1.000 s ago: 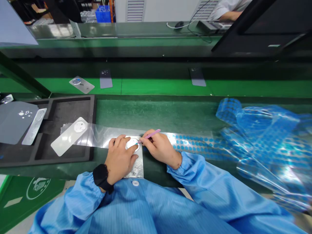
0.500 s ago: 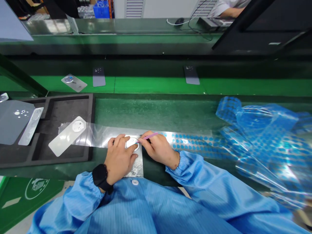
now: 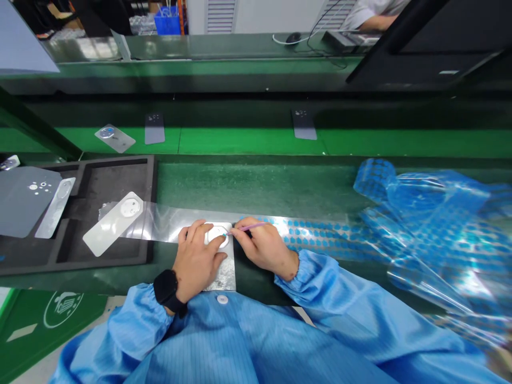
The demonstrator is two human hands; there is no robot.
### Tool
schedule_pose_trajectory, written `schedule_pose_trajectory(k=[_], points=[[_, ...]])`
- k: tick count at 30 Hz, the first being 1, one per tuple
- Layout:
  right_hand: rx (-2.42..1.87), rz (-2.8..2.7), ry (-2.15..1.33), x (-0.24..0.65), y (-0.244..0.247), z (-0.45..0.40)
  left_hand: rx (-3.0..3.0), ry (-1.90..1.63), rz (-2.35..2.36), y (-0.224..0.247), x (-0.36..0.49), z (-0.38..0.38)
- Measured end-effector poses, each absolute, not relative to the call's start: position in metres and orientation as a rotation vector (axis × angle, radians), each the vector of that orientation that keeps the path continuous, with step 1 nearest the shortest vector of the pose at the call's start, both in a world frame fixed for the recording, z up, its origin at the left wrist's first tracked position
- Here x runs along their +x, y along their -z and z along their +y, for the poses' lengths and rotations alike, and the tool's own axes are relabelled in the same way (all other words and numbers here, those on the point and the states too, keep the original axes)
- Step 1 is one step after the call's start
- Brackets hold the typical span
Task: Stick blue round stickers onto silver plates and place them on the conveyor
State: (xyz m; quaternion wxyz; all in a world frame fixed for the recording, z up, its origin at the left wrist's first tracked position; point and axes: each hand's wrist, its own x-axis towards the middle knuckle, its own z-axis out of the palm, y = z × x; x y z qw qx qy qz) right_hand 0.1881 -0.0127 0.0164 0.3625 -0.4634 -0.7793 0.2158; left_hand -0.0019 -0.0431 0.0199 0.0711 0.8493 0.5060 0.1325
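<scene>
Your left hand (image 3: pixel 196 261) lies half-open, fingertips pressing a white disc (image 3: pixel 218 235) on a metal plate (image 3: pixel 221 280). Your right hand (image 3: pixel 264 246) is curled, pinching a pink pick (image 3: pixel 250 228), its tip at the disc's 3 o'clock edge. Dotted blue film (image 3: pixel 320 234) runs toward 3 o'clock, a foam tray (image 3: pixel 116 176) sits at 10 o'clock, and a green bench (image 3: pixel 256 186) lies at 12.

Readable text: none that I can make out in front of me.
Floor sign: a white round emblem (image 3: pixel 63 309) on the green floor mat (image 3: pixel 28 341) by my left side, showing a small building-like picture; any lettering is too small and blurred to read.
</scene>
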Motion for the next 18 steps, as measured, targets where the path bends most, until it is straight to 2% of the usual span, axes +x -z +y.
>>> schedule_pose_trajectory(k=[3, 6, 9, 13, 16, 18], points=[[-1.23, -1.888, -0.526, 0.188, -0.026, 0.001, 2.564, -0.461, 1.6, -0.017, -0.002, -0.047], [-1.326, -2.064, -0.566, 0.182, -0.034, 0.015, 2.588, -0.522, 1.695, -0.014, 0.0, -0.049], [-1.461, -2.309, -0.675, 0.173, -0.039, 0.022, 2.599, -0.591, 1.775, -0.007, 0.005, -0.051], [-1.472, -2.275, -0.962, 0.166, -0.049, 0.037, 2.523, -0.742, 1.869, -0.004, 0.009, -0.05], [-1.431, -2.014, -1.213, 0.161, -0.064, 0.083, 2.457, -0.981, 1.957, -0.026, 0.001, -0.04], [-1.483, -1.836, -1.153, 0.155, -0.079, 0.132, 2.455, -1.123, 1.994, -0.054, -0.012, -0.023]])
